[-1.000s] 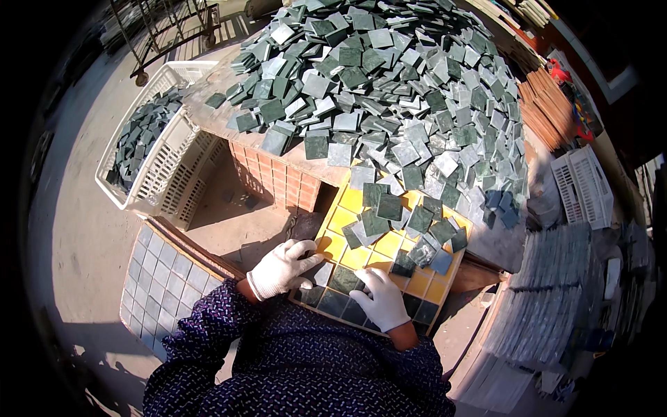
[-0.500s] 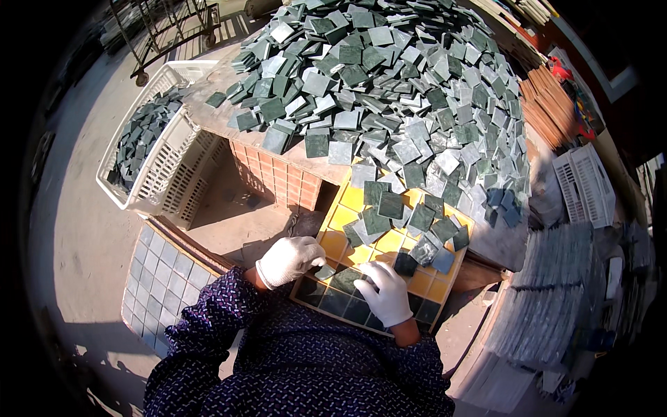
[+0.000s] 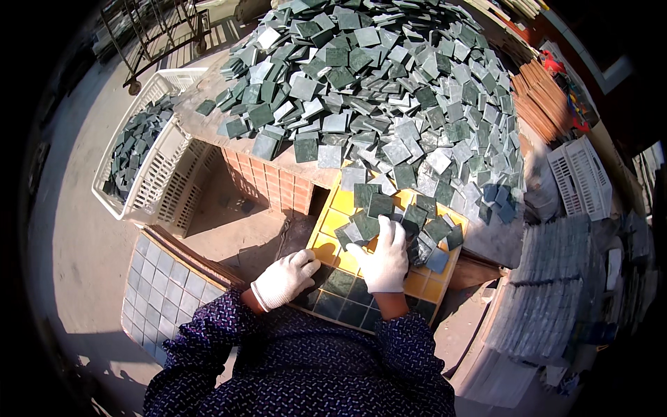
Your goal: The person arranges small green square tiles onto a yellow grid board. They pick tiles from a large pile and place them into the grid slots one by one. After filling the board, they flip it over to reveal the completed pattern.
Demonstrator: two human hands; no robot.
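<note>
Both my hands wear white knit gloves. A yellow grid tray (image 3: 328,242) lies tilted in front of me, its nearest rows filled with dark green square stone tiles (image 3: 353,313). At the tray's left edge, my left hand (image 3: 285,280) has its fingers curled together beside a dark tile in the near rows; what they hold, if anything, is hidden. My right hand (image 3: 384,263) reaches over the tray's middle, thumb and fingers spread at the loose green tiles (image 3: 380,205). These loose tiles lie scattered and overlapping across the tray's far half.
A large heap of square green tiles (image 3: 361,83) covers the table behind the tray. At left stand a white plastic crate (image 3: 163,156) of tile pieces and a grey tiled sheet (image 3: 163,278). Stacked sheets (image 3: 538,306) and another white crate (image 3: 582,177) are at right.
My right hand has moved up and away from me, from the filled rows to the loose tiles. My left hand has lowered slightly; the green tile seen at its fingertips no longer shows there.
</note>
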